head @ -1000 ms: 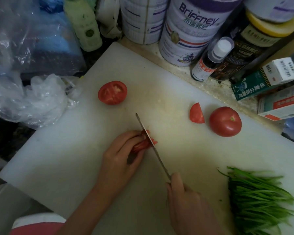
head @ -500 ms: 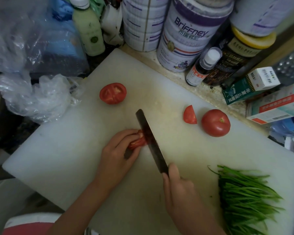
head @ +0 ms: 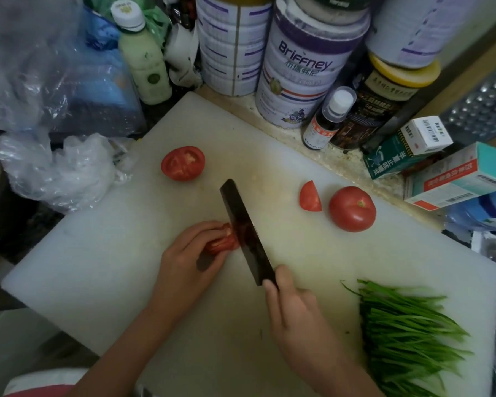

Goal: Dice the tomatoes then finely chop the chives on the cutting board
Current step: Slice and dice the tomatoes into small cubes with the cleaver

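On the white cutting board [head: 106, 267] my left hand [head: 186, 262] pins down a sliced tomato piece [head: 222, 243]. My right hand [head: 295, 313] grips the handle of a dark knife [head: 245, 233], whose broad blade leans against the right side of that piece. A tomato half [head: 183, 163] lies cut face up at the board's far left. A tomato wedge [head: 309, 196] and a whole tomato [head: 352, 209] sit at the far right. A bundle of green chives [head: 407, 336] lies at the near right corner.
Crumpled clear plastic bags [head: 60, 167] crowd the board's left edge. Behind the board stand large tins [head: 304, 67], a pale green bottle [head: 143, 55], a small white-capped bottle [head: 330, 118] and a dark jar [head: 384, 98]. Cardboard boxes [head: 455, 179] lie at the right.
The knife has tilted from edge-on to showing its flat dark side against the tomato piece. My left hand still holds the piece in the same spot.
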Motion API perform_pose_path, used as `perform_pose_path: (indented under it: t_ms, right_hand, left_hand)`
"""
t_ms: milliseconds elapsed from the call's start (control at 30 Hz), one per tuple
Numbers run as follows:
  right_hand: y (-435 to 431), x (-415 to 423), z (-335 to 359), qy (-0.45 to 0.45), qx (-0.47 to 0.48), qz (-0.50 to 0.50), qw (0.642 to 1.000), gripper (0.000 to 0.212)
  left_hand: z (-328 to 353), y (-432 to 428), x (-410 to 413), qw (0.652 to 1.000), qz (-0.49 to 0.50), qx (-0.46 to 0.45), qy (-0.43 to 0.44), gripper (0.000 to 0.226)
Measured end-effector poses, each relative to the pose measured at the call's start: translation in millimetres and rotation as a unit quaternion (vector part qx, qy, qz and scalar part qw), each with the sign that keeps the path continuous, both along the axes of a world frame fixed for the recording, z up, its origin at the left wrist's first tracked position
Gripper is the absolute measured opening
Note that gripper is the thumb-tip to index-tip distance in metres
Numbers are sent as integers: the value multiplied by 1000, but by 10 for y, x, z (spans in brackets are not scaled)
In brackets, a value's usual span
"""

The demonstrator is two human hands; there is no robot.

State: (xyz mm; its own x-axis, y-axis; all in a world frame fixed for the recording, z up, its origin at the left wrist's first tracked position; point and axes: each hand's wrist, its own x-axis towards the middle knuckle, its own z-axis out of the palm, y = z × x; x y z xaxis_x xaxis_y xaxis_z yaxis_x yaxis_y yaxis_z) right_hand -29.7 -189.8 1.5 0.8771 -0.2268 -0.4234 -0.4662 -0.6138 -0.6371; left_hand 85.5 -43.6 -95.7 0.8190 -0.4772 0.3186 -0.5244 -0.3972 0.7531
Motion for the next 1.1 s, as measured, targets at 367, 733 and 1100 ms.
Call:
perform_pose_path:
  t_ms: [367,733,1100]
  right_hand:
    - [-266,-131,109,-9,15,-39,999,8]
    - [-88,-69,43,-49,3,21,999,24]
    - [-58,-71,-39,-61,-29,52,996,30]
  left_hand:
    - [3,12,-6,1000,10,1,26,37]
    - [-8,19,-23,998,17,29,-57,35]
    - [-17,15,-23,998,24,19,-62,30]
